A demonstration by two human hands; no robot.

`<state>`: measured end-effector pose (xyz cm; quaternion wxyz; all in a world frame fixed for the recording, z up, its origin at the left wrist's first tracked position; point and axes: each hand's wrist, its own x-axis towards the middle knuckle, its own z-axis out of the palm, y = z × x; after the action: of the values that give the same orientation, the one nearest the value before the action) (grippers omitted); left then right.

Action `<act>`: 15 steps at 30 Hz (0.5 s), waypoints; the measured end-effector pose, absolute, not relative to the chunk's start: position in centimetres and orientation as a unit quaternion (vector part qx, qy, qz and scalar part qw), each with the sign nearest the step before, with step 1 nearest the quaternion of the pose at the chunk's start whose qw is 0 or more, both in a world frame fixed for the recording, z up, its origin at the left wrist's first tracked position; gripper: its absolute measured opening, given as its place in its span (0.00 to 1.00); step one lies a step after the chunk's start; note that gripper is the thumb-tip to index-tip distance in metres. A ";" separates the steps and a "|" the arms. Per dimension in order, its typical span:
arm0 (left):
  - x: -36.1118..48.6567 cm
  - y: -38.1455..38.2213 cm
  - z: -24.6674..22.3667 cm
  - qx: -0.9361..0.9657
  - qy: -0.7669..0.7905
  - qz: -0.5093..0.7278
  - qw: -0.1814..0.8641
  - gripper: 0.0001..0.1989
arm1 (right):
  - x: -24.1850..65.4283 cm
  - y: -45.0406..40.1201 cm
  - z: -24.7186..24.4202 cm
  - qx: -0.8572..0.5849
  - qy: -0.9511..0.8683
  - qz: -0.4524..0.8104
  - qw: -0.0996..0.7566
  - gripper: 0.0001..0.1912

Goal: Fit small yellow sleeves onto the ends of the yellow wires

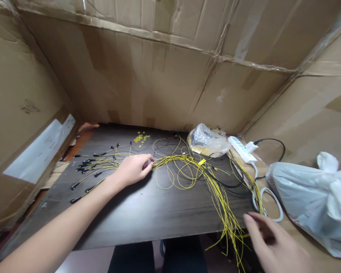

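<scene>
A long bundle of thin yellow wires (pixel 184 160) runs across the dark table (pixel 147 206) and hangs over its front edge at the right. My left hand (pixel 138 167) is closed around the bundle near its left part. Beyond it, the wires fan out to several black connectors (pixel 83 165) on the left. My right hand (pixel 272 237) is at the lower right, beside the hanging wire ends, with fingers curled; whether it holds a wire end is unclear. A small yellow tag (pixel 201 162) lies on the bundle.
Small yellow pieces (pixel 139 137) lie at the back. A clear plastic bag (pixel 207 140), a white power strip (pixel 241 149) with cables and a tied whitish bag (pixel 309 197) are on the right. Cardboard walls (pixel 130 76) surround the table.
</scene>
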<state>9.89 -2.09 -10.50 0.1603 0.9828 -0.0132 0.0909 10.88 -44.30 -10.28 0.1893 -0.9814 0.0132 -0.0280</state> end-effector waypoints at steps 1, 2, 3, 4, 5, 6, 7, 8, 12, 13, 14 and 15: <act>9.8 -2.1 -10.5 0.983 -0.014 0.092 0.161 0.14 | 11.6 -43.1 -10.4 -0.983 -0.009 -0.038 0.181 0.30; 9.8 -2.1 -10.5 0.982 -0.014 0.093 0.162 0.14 | 12.2 -42.0 -10.7 -0.985 -0.031 -0.041 0.167 0.32; 9.8 -2.2 -10.5 0.982 -0.013 0.094 0.163 0.14 | 12.8 -41.0 -11.1 -0.987 -0.045 -0.045 0.149 0.34; 9.8 -2.2 -10.5 0.982 -0.011 0.096 0.164 0.14 | 13.3 -40.1 -11.6 -0.989 -0.054 -0.048 0.129 0.35; 9.8 -2.2 -10.5 0.981 -0.010 0.098 0.166 0.14 | 13.7 -39.3 -12.0 -0.991 -0.061 -0.051 0.108 0.35; 9.8 -2.2 -10.6 0.981 -0.010 0.100 0.166 0.14 | 14.0 -38.6 -12.4 -0.992 -0.066 -0.056 0.090 0.35; 9.8 -2.2 -10.6 0.981 -0.011 0.102 0.166 0.14 | 14.2 -38.1 -12.8 -0.993 -0.073 -0.064 0.074 0.34; 9.8 -2.3 -10.7 0.981 -0.012 0.103 0.165 0.14 | 14.4 -37.6 -13.1 -0.992 -0.082 -0.071 0.062 0.32; 9.9 -2.4 -10.8 0.983 -0.013 0.094 0.159 0.14 | 14.8 -35.4 -13.8 -0.982 -0.151 -0.097 0.058 0.22; 9.9 -2.5 -10.8 0.983 -0.014 0.093 0.160 0.14 | 14.9 -34.7 -13.9 -0.978 -0.172 -0.097 0.067 0.21; 9.9 -2.5 -10.8 0.982 -0.016 0.093 0.161 0.14 | 14.9 -34.0 -14.0 -0.974 -0.193 -0.094 0.077 0.20; 9.9 -2.6 -10.8 0.982 -0.020 0.095 0.164 0.14 | 14.9 -33.3 -14.1 -0.969 -0.214 -0.091 0.088 0.20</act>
<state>9.85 -2.63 -10.79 0.1641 0.9817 -0.0202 0.0946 14.92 -33.27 -14.08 0.0875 -0.9686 -0.2141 -0.0910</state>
